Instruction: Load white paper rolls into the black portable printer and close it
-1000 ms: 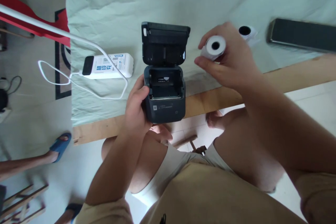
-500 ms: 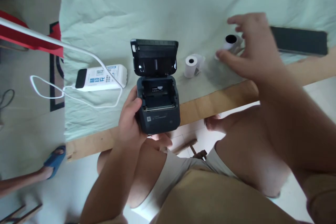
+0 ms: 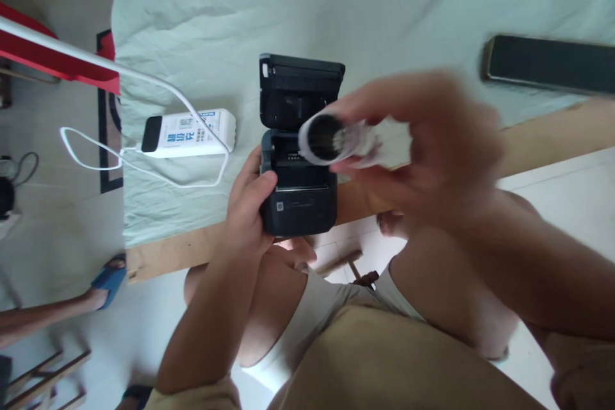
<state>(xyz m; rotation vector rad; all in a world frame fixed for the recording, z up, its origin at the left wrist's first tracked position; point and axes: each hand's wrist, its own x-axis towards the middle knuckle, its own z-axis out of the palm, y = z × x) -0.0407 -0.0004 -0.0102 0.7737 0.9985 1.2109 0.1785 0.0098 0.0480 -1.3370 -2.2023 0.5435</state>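
Note:
My left hand (image 3: 247, 205) grips the left side of a dark portable label printer (image 3: 300, 211) at the table's front edge. The printer's lid (image 3: 302, 90) is swung up, and its paper bay shows. My right hand (image 3: 427, 141), smeared by motion, is closed on a paper roll (image 3: 312, 150) with a wide dark core, a loose strip trailing from it. The roll is in front of the right part of the bay and the lid's lower corner; I cannot tell whether it touches them. The smaller white roll is out of sight.
A white power bank (image 3: 192, 134) with a looped white cable (image 3: 168, 86) lies on the green cloth (image 3: 216, 0), left of the printer. A black phone (image 3: 552, 64) lies at the right. Another person's foot in a blue slipper (image 3: 109, 282) is on the floor at left.
My right hand has closed on the wide-core roll and carried it left to the printer. The printer, still in my left hand, appears slightly farther right and higher in the view.

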